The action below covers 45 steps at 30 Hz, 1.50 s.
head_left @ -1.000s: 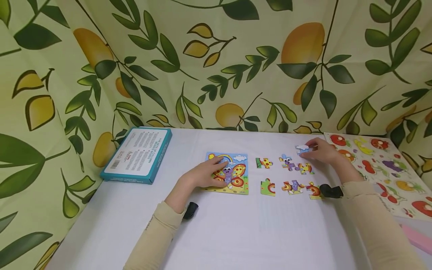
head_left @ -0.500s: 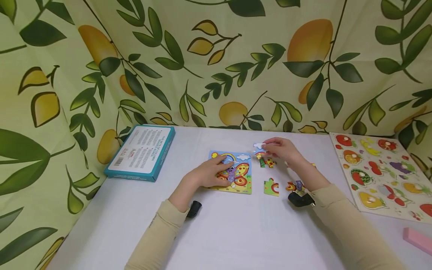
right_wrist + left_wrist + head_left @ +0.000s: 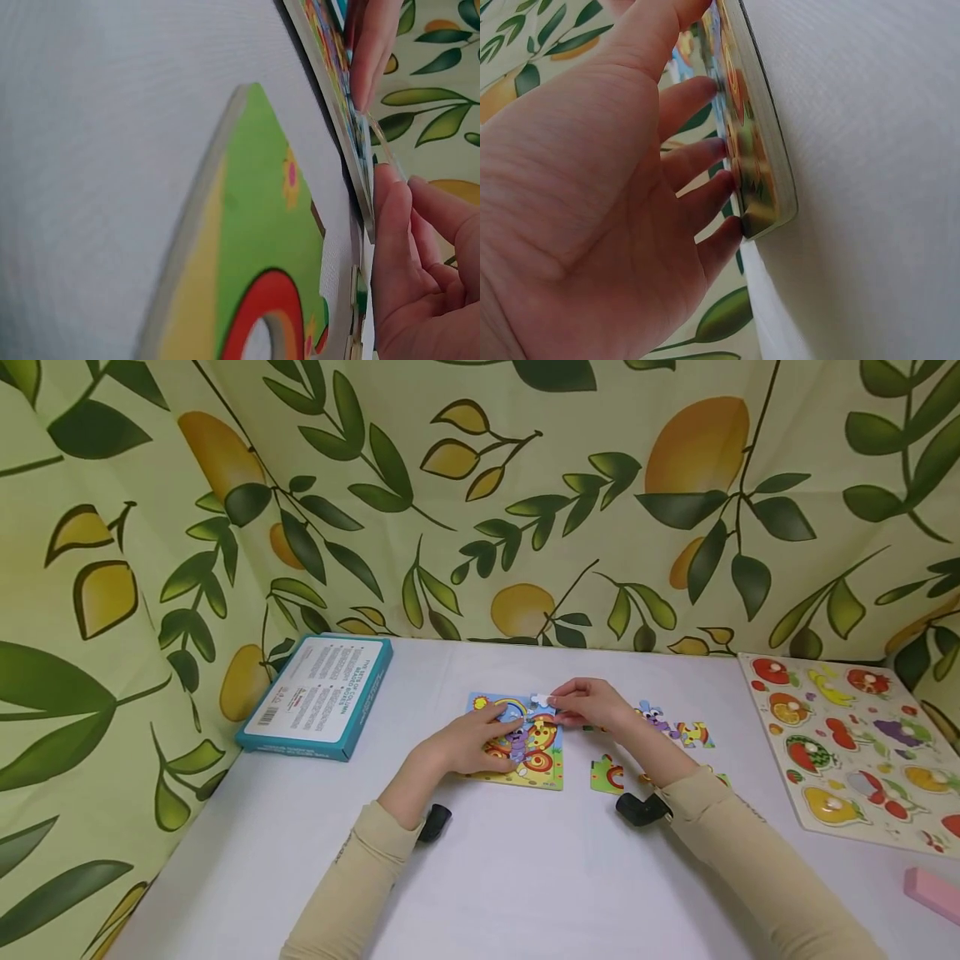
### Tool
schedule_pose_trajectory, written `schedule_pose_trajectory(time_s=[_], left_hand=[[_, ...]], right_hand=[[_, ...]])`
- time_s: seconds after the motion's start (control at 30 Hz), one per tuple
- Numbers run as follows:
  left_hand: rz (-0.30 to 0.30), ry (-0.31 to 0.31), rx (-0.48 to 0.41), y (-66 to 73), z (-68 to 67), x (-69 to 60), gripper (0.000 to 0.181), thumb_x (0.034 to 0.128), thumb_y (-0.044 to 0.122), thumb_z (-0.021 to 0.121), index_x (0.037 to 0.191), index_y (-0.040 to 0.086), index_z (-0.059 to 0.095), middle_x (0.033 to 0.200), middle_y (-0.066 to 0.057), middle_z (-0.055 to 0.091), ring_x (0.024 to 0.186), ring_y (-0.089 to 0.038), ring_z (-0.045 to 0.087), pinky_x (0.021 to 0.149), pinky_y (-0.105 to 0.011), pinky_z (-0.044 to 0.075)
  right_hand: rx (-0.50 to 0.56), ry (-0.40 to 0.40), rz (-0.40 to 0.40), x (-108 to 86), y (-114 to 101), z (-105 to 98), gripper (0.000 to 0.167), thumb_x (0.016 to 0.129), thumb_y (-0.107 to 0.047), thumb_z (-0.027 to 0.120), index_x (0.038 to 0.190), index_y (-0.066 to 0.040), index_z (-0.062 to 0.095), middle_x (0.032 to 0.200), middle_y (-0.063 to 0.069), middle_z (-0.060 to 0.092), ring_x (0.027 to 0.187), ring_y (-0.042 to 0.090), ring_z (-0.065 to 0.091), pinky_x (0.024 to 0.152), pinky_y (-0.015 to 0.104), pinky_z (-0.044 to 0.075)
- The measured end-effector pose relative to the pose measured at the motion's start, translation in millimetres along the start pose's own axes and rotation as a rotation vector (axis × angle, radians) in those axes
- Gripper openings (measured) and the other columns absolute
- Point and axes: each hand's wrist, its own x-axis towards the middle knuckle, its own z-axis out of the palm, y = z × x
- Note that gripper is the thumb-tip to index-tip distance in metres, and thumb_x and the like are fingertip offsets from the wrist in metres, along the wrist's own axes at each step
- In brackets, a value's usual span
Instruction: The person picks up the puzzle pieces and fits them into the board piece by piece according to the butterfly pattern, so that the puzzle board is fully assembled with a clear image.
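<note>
My left hand (image 3: pixel 467 745) rests on a square butterfly puzzle board (image 3: pixel 553 779), its spread fingertips touching the picture in the left wrist view. At the board's top right corner, my right hand (image 3: pixel 594 703) pinches a jigsaw piece (image 3: pixel 540 701) with a white cloud on it. In the right wrist view that piece (image 3: pixel 386 141) is seen edge-on, tilted over the board between thumb and fingers. To the right lie loose jigsaw pieces: a green one with a red arc (image 3: pixel 606 774), a purple one (image 3: pixel 654 717) and a yellow-red one (image 3: pixel 695 735). My right arm partly hides others.
A teal box (image 3: pixel 315 697) lies at the back left. At the right is a fruit peg board (image 3: pixel 817 777), with a pink block (image 3: pixel 932 893) nearer the front. Patterned fabric (image 3: pixel 450 527) hangs behind the white tabletop (image 3: pixel 510 877).
My right hand has carried the cloud piece left, from the loose pieces to the board's top right corner. My left hand has stayed on the board. The view has shifted slightly.
</note>
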Motion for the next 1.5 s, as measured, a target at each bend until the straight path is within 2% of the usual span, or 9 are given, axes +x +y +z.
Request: schedule_pose_trajectory(time_s=[0.27, 0.5, 0.67, 1.0, 1.3, 1.5], left_hand=[[-0.015, 0.0, -0.01, -0.1, 0.0, 0.8, 0.072, 0.0898, 0.047, 0.066, 0.152, 0.027, 0.037, 0.162, -0.004, 0.017, 0.147, -0.029, 0.017, 0.116, -0.046, 0.021], [0.015, -0.008, -0.011, 0.7, 0.5, -0.2, 0.071, 0.0913, 0.045, 0.065, 0.153, 0.027, 0.034, 0.162, -0.008, 0.017, 0.147, -0.031, 0.016, 0.116, -0.048, 0.02], [0.013, -0.015, -0.004, 1.3, 2.0, -0.1, 0.07, 0.092, 0.044, 0.064, 0.153, 0.029, 0.034, 0.162, -0.009, 0.016, 0.147, -0.031, 0.016, 0.116, -0.049, 0.021], [0.002, -0.015, 0.043, -1.1, 6.5, 2.6, 0.069, 0.0923, 0.047, 0.061, 0.153, 0.032, 0.032, 0.162, -0.007, 0.014, 0.147, -0.028, 0.013, 0.117, -0.047, 0.019], [-0.024, -0.015, 0.031, 1.1, 5.4, 1.6, 0.069, 0.0913, 0.048, 0.061, 0.152, 0.034, 0.032, 0.162, -0.006, 0.013, 0.147, -0.028, 0.012, 0.116, -0.049, 0.018], [-0.031, -0.015, 0.027, 2.9, 4.9, 0.8, 0.068, 0.0908, 0.048, 0.062, 0.152, 0.034, 0.034, 0.162, -0.006, 0.014, 0.147, -0.028, 0.013, 0.116, -0.048, 0.019]], right_hand=[[-0.081, 0.012, -0.045, -1.0, 0, 3, 0.033, 0.094, -0.022, 0.068, 0.117, 0.0, 0.06, 0.089, 0.007, 0.067, 0.067, 0.01, 0.064, 0.065, 0.021, 0.055], [-0.303, 0.085, -0.119, -4.2, 1, 6, 0.027, 0.093, -0.026, 0.069, 0.108, -0.004, 0.065, 0.089, 0.008, 0.065, 0.068, 0.016, 0.057, 0.061, 0.023, 0.05], [-0.403, 0.112, -0.139, -3.2, 2, 7, 0.024, 0.093, -0.027, 0.069, 0.103, -0.006, 0.066, 0.085, 0.007, 0.06, 0.069, 0.018, 0.051, 0.059, 0.025, 0.044], [-0.443, 0.115, -0.147, -2.4, 1, 8, 0.024, 0.092, -0.028, 0.069, 0.103, -0.006, 0.066, 0.082, 0.005, 0.059, 0.067, 0.018, 0.05, 0.058, 0.026, 0.042], [-0.461, 0.109, -0.131, -1.1, -2, 10, 0.026, 0.092, -0.027, 0.07, 0.103, -0.004, 0.065, 0.079, 0.005, 0.057, 0.06, 0.015, 0.05, 0.054, 0.024, 0.041], [-0.476, 0.119, -0.132, 0.4, -2, 10, 0.026, 0.091, -0.027, 0.071, 0.102, -0.004, 0.065, 0.081, 0.006, 0.056, 0.061, 0.016, 0.049, 0.054, 0.024, 0.042]])
